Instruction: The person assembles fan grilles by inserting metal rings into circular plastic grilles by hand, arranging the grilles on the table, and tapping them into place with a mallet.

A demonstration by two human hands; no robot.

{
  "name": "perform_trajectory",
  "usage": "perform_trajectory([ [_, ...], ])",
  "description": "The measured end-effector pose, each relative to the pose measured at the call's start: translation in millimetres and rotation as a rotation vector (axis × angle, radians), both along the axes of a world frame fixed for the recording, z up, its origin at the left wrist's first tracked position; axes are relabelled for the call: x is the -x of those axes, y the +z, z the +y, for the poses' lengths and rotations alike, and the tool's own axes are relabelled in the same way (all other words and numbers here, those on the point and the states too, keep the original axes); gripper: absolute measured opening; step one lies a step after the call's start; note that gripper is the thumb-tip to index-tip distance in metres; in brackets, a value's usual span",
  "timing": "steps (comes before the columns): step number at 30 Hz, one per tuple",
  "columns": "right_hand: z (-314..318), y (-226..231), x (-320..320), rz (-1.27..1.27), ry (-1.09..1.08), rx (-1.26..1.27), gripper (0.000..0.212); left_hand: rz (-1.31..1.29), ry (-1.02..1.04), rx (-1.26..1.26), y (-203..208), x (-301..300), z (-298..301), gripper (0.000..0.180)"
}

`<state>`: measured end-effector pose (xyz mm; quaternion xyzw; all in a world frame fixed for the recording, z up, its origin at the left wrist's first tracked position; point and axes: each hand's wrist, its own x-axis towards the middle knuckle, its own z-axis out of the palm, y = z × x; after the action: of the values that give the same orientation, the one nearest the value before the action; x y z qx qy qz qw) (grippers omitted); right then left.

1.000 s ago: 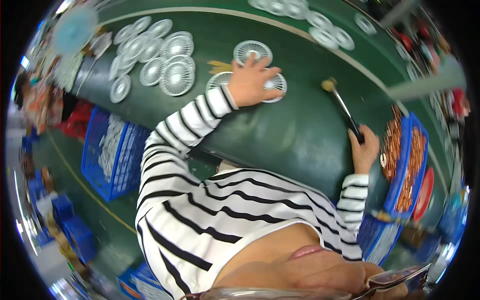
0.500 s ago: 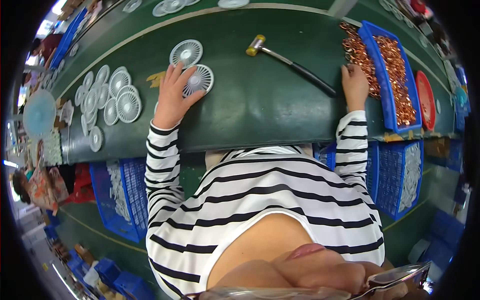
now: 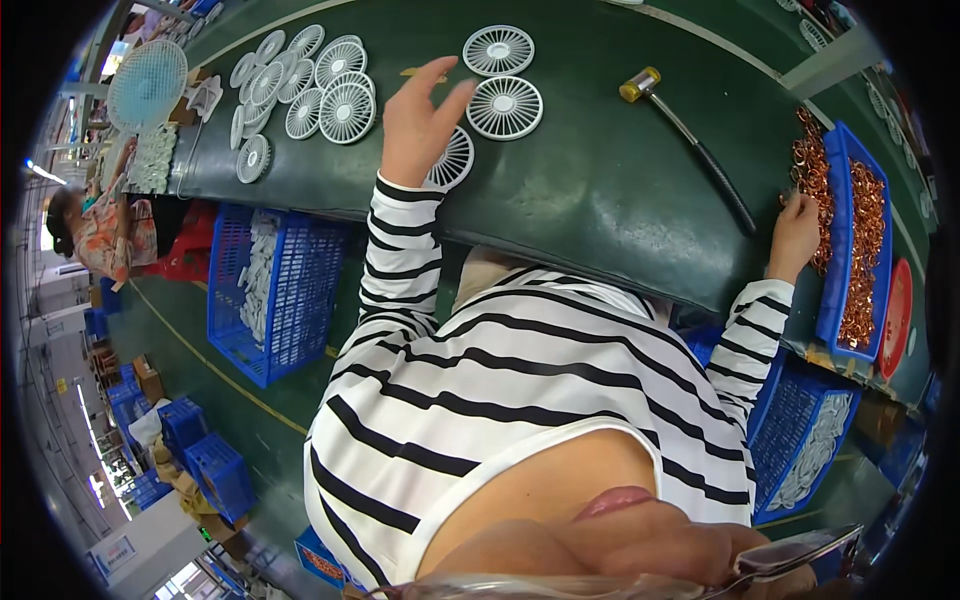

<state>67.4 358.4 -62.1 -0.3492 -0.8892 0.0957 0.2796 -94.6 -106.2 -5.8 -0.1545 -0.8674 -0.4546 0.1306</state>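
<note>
My left hand (image 3: 418, 130) is over the green tabletop with thumb and fingers apart, holding nothing. Just right of it lie two white round slotted discs (image 3: 505, 107), one behind the other. A third slotted disc (image 3: 453, 160) shows beside my left wrist, partly covered by it. My right hand (image 3: 797, 235) is at the near left edge of a heap of copper-coloured rings (image 3: 813, 165). Its fingers are pinched together; whatever lies between them is too small to make out. A hammer (image 3: 690, 140) with a yellow head and black grip rests between my hands.
More slotted discs (image 3: 300, 85) lie in a loose cluster at the left. A blue tray (image 3: 838, 255) of copper rings stands at the right, beside a red basin (image 3: 896, 318). Blue crates (image 3: 290, 295) stand below the table edge. Another person (image 3: 105, 225) sits at far left.
The view has turned, so the table's contents appear shifted. My left hand has come away from the two discs toward the left. My right hand's fingers remain pinched by the copper rings.
</note>
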Motion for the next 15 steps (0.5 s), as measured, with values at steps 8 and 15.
perform_trajectory([
  [8, -1.1, 2.9, -5.5, 0.019, 0.033, -0.087, 0.037, -0.035, -0.097, 0.6, -17.1, -52.4, -31.7, 0.083],
  [15, -3.9, 3.4, -12.7, -0.179, 0.073, -0.165, 0.032, 0.189, 0.151, 0.322, -29.2, -49.2, -21.3, 0.085],
])
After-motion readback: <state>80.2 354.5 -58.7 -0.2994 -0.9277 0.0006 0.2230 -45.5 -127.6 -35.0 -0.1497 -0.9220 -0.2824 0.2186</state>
